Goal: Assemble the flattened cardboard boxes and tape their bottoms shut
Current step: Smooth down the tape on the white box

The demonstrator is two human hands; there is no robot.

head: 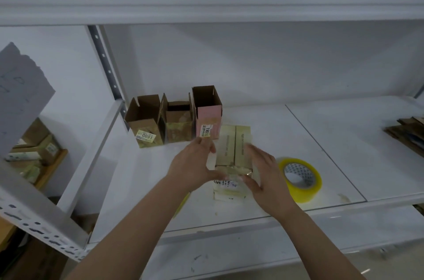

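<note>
A small pale cardboard box point(232, 149) stands on the white shelf point(298, 142), its closed flaps facing up with a seam down the middle. My left hand point(195, 165) grips its left side, fingers curled at the top edge and thumb at the near corner. My right hand point(261, 172) clasps the right side, thumb on the near face. A roll of yellow tape point(299, 178) lies flat just right of my right hand. Three assembled boxes stand open-topped behind: a brown box point(145, 123), a middle brown box point(179, 126) and a pink box point(207, 116).
A stack of flattened cardboard point(406, 133) lies at the shelf's far right. A perforated metal upright point(107, 66) rises at the back left. Further packages point(32, 149) sit on a lower wooden surface left of the shelf. A grey sheet point(20, 93) hangs at the left.
</note>
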